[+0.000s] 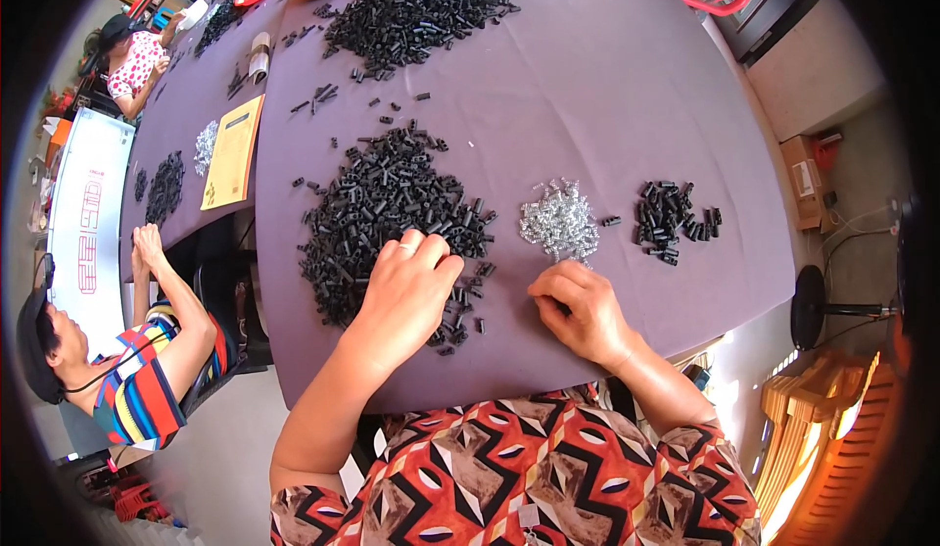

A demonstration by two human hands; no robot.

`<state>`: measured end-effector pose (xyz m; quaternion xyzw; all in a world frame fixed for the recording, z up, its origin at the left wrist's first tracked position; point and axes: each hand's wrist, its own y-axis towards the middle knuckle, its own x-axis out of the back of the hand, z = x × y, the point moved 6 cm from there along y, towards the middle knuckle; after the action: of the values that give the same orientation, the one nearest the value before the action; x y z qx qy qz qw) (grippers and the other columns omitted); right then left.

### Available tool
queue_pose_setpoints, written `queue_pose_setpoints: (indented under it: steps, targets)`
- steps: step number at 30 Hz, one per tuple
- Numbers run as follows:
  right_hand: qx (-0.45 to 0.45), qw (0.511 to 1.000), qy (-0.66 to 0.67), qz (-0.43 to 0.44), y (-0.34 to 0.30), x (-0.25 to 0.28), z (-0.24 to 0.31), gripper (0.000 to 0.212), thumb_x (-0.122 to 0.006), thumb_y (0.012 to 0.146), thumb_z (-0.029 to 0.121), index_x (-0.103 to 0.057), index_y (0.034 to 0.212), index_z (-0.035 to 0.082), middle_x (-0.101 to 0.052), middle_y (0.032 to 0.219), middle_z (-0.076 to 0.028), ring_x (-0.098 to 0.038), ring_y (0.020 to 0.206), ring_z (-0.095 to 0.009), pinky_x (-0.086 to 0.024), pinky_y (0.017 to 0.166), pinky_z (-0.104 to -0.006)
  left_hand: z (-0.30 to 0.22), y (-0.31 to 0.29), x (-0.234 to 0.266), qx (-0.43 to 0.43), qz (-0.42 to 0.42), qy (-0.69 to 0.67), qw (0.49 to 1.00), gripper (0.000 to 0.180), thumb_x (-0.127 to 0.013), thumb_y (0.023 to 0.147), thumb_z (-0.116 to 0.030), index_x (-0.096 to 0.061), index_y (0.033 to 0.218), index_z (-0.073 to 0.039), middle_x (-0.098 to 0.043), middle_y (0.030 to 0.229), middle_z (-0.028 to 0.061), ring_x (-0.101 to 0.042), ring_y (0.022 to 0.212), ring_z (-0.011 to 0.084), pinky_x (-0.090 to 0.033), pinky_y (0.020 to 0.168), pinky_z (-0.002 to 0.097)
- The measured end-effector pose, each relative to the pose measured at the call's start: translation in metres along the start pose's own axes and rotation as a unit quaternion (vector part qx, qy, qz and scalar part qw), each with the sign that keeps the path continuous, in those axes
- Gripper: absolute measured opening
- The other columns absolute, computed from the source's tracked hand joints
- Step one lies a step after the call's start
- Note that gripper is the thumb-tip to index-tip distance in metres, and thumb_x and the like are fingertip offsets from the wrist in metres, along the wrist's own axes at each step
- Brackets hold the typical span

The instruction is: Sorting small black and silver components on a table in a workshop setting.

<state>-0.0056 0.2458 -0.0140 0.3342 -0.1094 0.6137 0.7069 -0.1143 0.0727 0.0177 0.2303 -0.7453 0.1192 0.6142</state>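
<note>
The left forearm came in across the near edge of the tabletop, slanting up and to the right, its elbow bent outward. The left hand lay palm down over the right part of the pile of short black tubes, nearer the tabletop's left edge than its right; its fingers bent down among the pieces, and whether they gripped one could not be told. The right forearm slanted up and to the left, the right hand set between the near edge and the heap of small clear pieces. Its fingers curled in toward the thumb, their contents impossible to tell. A smaller group of black tubes lay beyond that heap, toward the tabletop's right corner.
</note>
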Motion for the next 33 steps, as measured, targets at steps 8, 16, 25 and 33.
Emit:
queue_pose_setpoints:
  steps: [8,16,25,33]
  targets:
    - [0.000,1.000,-0.001,0.002,-0.002,0.000,0.001,0.021,-0.071,0.076,-0.004,-0.067,0.095,0.003,-0.067,0.095,-0.012,-0.068,0.088,-0.033,-0.056,0.077,-0.0406,-0.002,0.006,-0.003,-0.001,0.008,-0.004,1.000,0.013,-0.073,0.080,-0.005,-0.066,0.090,-0.007,-0.060,0.097,0.0058,-0.056,0.096,0.0280,-0.045,0.084,0.0403]
    - [-0.041,0.994,0.097,0.018,0.005,0.008,0.021,0.019,-0.069,0.081,-0.007,-0.068,0.098,0.002,-0.069,0.095,-0.010,-0.069,0.088,-0.026,-0.057,0.076,-0.0355,-0.008,-0.029,0.002,0.164,-0.048,-0.442,0.881,0.014,-0.072,0.089,0.001,-0.067,0.102,-0.001,-0.071,0.095,0.0064,-0.068,0.085,0.0117,-0.055,0.078,0.0276]
    - [-0.053,0.971,0.226,0.049,0.020,-0.011,0.043,0.016,-0.072,0.084,-0.008,-0.071,0.097,0.002,-0.072,0.093,-0.008,-0.068,0.084,-0.020,-0.054,0.076,-0.0320,-0.025,-0.052,-0.015,0.230,-0.053,-0.689,0.685,0.024,-0.065,0.098,-0.001,-0.067,0.122,0.002,-0.071,0.103,0.0070,-0.067,0.087,0.0134,-0.055,0.084,0.0282]
    - [-0.070,0.965,0.249,0.054,0.014,-0.009,0.046,0.017,-0.071,0.084,-0.009,-0.071,0.097,0.001,-0.070,0.092,-0.008,-0.068,0.083,-0.019,-0.054,0.075,-0.0309,-0.026,-0.056,-0.023,0.230,-0.121,-0.764,0.591,0.018,-0.065,0.099,-0.004,-0.068,0.116,0.001,-0.070,0.103,0.0053,-0.067,0.093,0.0145,-0.055,0.085,0.0290]
